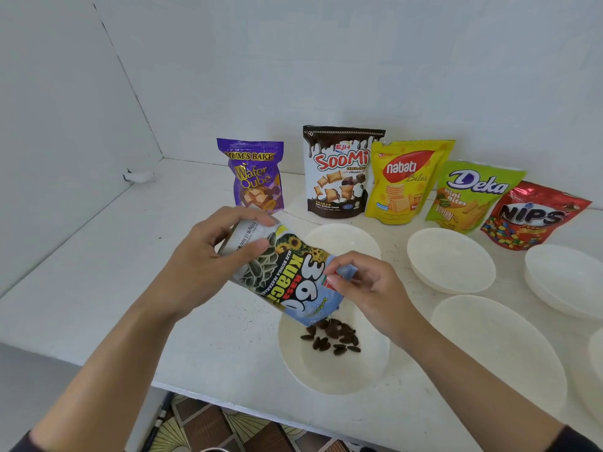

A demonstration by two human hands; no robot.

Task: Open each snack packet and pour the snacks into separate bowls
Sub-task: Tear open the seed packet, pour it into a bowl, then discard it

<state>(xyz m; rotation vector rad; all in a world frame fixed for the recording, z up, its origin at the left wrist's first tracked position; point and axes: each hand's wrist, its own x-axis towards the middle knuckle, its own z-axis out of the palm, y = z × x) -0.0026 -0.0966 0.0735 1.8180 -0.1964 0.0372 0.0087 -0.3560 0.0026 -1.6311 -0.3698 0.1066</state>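
Tipped mouth-down over the front bowl (326,376): sunflower seed packet (287,275), held above the white table (98,288). Gripped round its base by the left hand (208,256), thumb and fingers curled on it. Pinched at the open lower corner by the right hand (368,288). Just under the mouth, in the bowl: small heap of dark seeds (332,336). Upright along the back wall: Wafer Qube packet (256,177), Soomi packet (339,172), Nabati packet (404,181), Deka packet (470,197), Nips packet (532,216). To the right, more white bowls (450,259).

Both forearms reach forward; left hand (202,265) grips, right hand (372,288) pinches.
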